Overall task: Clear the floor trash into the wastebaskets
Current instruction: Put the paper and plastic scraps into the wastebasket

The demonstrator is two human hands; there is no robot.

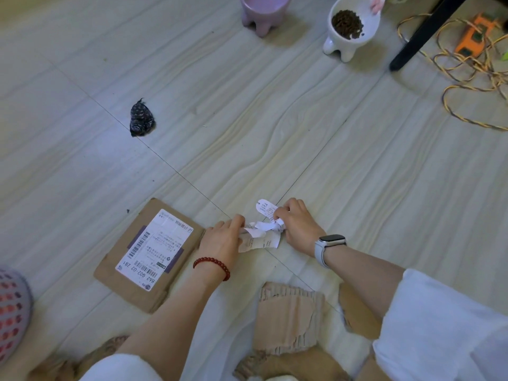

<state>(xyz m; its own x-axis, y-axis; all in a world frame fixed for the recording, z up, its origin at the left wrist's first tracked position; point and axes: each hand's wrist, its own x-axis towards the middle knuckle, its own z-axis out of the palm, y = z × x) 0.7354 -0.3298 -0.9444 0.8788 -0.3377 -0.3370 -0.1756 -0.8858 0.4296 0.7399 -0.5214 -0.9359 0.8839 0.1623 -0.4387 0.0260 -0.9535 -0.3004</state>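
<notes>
Cardboard and paper make up most of what is left on the pale floor [82,174]. At the far left edge a perforated basket [11,312] is partly seen, its inside hidden, so what it holds cannot be told. A flattened box [145,257] with a shipping label lies just left of the left hand [220,240], and a dark wad [141,118] sits well apart, further up the floor. The receipts [261,232] are gathered between the two hands: the left hand's fingers are curled onto one end of the crumpled strip, and the right hand [298,225] pinches the other end, a tag sticking up above it. Torn cardboard [291,320] lies near, below the arms. Slips could be dropped if the loose bundle is lifted before it is bunched tight, since several separate pieces are held only at their ends. The wad could be overlooked, being so far off. At the top, a pink bowl [264,12] is seen with nothing visible in it, and a white bowl [354,26] is filled with brown kibble; either could be knocked if reached past carelessly. A cord [467,86] is coiled at the right.
</notes>
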